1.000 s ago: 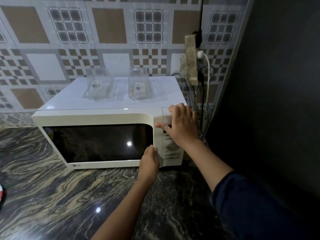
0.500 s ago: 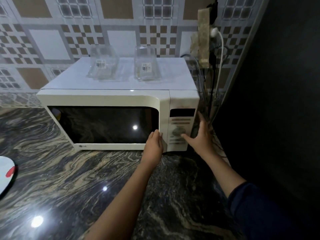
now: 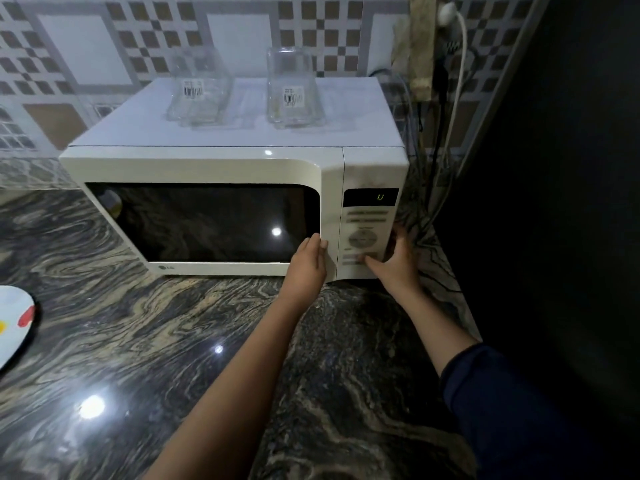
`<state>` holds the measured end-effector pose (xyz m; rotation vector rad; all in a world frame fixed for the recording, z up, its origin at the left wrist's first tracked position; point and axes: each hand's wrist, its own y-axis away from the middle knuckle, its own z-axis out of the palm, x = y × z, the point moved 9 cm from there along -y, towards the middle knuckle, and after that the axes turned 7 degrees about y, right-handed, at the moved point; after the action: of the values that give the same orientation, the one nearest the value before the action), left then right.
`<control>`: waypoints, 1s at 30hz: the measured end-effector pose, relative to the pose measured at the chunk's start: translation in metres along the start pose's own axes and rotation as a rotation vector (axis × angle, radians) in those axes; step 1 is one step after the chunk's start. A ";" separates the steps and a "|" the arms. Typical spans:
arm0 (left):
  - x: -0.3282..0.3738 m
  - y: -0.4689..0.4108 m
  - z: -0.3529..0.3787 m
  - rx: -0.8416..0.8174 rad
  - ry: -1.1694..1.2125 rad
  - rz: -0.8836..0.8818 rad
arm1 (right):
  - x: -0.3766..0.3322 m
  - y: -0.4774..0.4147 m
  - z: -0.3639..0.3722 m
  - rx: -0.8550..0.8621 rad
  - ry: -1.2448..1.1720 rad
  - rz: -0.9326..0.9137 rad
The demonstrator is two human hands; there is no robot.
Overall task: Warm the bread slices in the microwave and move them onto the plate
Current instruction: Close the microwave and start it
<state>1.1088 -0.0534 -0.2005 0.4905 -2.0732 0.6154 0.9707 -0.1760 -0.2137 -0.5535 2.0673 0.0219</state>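
A white microwave (image 3: 207, 168) stands on the marbled counter with its dark door shut; no bread shows through the glass. My left hand (image 3: 307, 263) rests flat against the door's right edge, fingers together, holding nothing. My right hand (image 3: 398, 261) wraps the lower right corner of the control panel (image 3: 367, 237), thumb on a lower button. The display (image 3: 380, 197) glows with a green mark. A white plate (image 3: 14, 327) with red and yellow spots peeks in at the left edge.
Two clear glass containers (image 3: 202, 93) (image 3: 293, 93) with barcode labels sit on top of the microwave. Cables and a plug (image 3: 450, 15) hang at the right, beside a dark wall (image 3: 554, 168). The tiled wall is behind; the dark marbled counter (image 3: 173, 341) stretches in front.
My right hand dropped from the microwave's top right corner to the lower control panel. The left hand stayed at the door edge. The view tilted down and the plate came into sight.
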 end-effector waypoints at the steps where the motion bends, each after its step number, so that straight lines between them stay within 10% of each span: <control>1: 0.001 0.000 0.000 0.000 0.001 0.002 | 0.000 -0.001 0.000 -0.008 0.006 -0.006; 30: 0.005 0.000 -0.002 -0.017 0.004 -0.026 | -0.031 0.001 -0.018 -0.047 0.123 0.049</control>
<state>1.1073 -0.0532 -0.1952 0.5052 -2.0631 0.5823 0.9689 -0.1676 -0.1791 -0.5452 2.2049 0.0663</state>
